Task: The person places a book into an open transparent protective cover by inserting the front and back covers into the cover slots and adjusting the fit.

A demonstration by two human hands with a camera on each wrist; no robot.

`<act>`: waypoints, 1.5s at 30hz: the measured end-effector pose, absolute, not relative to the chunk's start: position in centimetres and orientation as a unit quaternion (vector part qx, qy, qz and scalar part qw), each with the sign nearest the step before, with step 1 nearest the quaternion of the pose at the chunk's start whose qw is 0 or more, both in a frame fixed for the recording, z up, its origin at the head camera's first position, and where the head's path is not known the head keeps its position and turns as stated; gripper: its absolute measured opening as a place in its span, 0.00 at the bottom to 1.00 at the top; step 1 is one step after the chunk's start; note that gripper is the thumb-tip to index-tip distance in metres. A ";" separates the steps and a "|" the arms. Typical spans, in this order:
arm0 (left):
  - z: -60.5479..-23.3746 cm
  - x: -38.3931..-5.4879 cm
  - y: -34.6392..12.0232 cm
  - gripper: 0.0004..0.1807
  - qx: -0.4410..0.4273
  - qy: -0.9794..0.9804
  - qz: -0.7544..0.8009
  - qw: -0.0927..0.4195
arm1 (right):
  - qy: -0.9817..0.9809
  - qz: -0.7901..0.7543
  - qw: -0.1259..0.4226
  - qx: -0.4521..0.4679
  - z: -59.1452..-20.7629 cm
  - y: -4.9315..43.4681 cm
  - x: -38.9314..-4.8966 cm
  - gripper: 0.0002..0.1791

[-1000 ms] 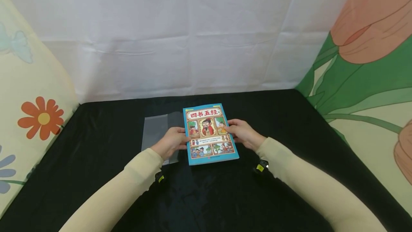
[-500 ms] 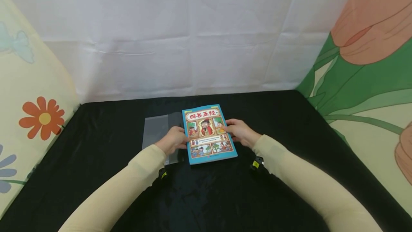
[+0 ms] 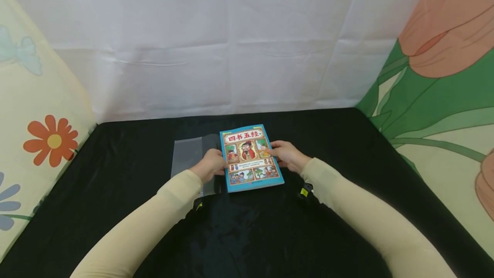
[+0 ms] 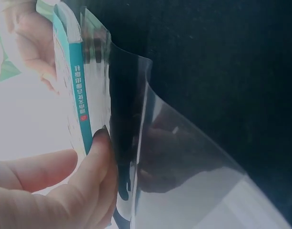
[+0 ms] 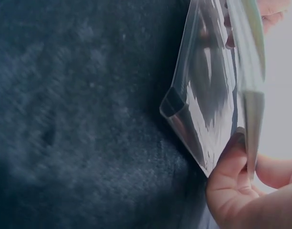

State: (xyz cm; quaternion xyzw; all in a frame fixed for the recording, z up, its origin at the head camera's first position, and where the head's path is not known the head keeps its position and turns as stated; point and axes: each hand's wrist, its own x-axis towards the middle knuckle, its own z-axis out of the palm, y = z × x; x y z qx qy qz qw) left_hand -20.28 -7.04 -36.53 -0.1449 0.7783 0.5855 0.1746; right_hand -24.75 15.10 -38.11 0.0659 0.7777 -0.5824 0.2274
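Note:
A blue paperback book [image 3: 252, 167] with a cartoon-panel cover and red Chinese title is held face up, slightly turned, by both hands. My left hand [image 3: 210, 164] pinches its spine edge, thumb on the front and fingers behind; the left wrist view shows the teal spine [image 4: 79, 81] and the fingers near it. On the opposite edge my right hand [image 3: 290, 157] grips the page side between thumb and fingers. Beneath and left of the book is a clear plastic book cover [image 3: 187, 154], partly hidden by the book and left hand. Its folded flap [image 5: 176, 107] bulges below the book in the right wrist view.
A black cloth covers the table [image 3: 247, 235]. White fabric [image 3: 231, 46] hangs behind it. Printed flower panels stand at the left [image 3: 42, 98] and right [image 3: 436, 98]. Each wrist wears a small black-and-yellow strapped device [image 3: 305, 191].
The book has shifted slightly, its lower edge now a little farther from me. The right hand has moved slightly left with it; both hands keep their hold, and the plastic cover stays in place.

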 end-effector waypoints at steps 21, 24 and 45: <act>-36.9 -21.0 -7.0 0.17 -0.146 0.796 0.565 0.163 | 0.782 -0.571 0.238 0.077 -38.6 14.2 -25.8 0.23; -36.9 -21.1 -6.9 0.16 -0.147 0.803 0.554 0.161 | 0.785 -0.565 0.240 0.076 -38.5 14.1 -25.8 0.23; -35.8 -20.1 -6.5 0.12 -0.116 0.837 0.510 0.164 | 0.812 -0.527 0.242 0.063 -38.4 13.8 -26.5 0.19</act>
